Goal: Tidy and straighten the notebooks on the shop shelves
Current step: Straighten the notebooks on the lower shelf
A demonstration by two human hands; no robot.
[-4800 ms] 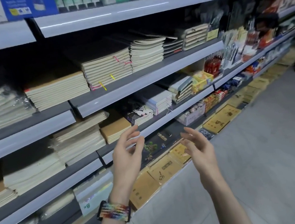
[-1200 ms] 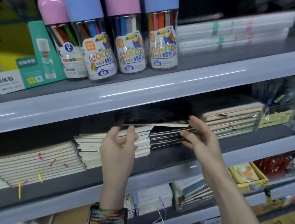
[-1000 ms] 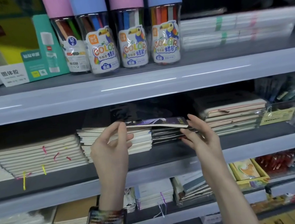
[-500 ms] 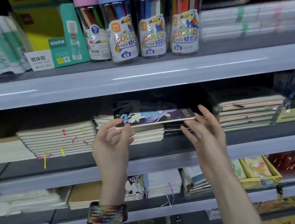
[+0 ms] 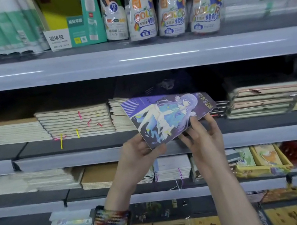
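Pinching a tilted purple notebook before the shelf, left grip clasps its corner, right grip its edge.

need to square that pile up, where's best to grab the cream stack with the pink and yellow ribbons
Probably the front edge, from the aisle side: the cream stack lies flat with neighbouring piles close on both sides, leaving only front and top free. Set down the purple notebook first.
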